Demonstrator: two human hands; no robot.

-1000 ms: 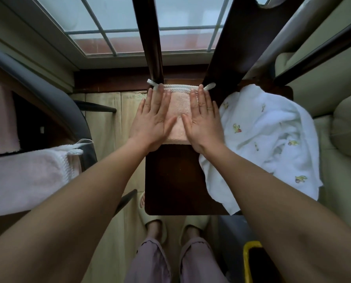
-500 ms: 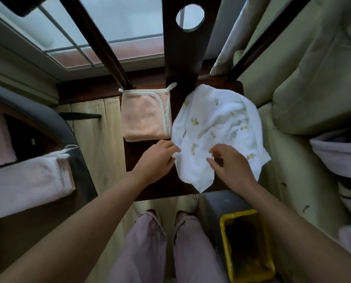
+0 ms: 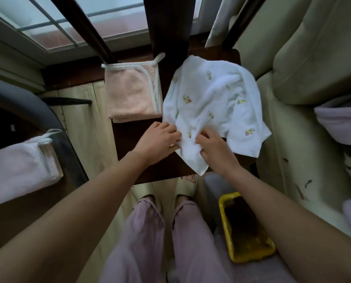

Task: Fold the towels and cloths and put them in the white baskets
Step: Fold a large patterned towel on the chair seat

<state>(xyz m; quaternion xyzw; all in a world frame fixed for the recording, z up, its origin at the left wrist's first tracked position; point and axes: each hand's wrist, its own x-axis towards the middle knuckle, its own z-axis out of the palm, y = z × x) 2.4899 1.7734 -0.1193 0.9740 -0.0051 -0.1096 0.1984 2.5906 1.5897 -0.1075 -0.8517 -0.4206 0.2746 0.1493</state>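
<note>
A folded pink cloth (image 3: 130, 93) with white trim lies at the far left of a dark wooden stool (image 3: 129, 137). Beside it on the right a white towel (image 3: 215, 99) with small yellow prints lies crumpled, its near corner hanging over the stool's front edge. My left hand (image 3: 157, 142) and my right hand (image 3: 211, 146) both pinch the towel's near part, fingers curled into the fabric, close together. No white basket can be made out with certainty.
A folded pale pink towel (image 3: 17, 170) rests on a surface at the left. A yellow tray (image 3: 246, 227) sits on the floor at lower right. A beige sofa (image 3: 305, 64) stands right, with pale baskets or cloths (image 3: 342, 121) at the far right edge. My legs and slippers are below.
My hands left the pink cloth, which stays folded, and moved right and nearer. They have closed on the white towel's near part, bunching it a little. The view turned right.
</note>
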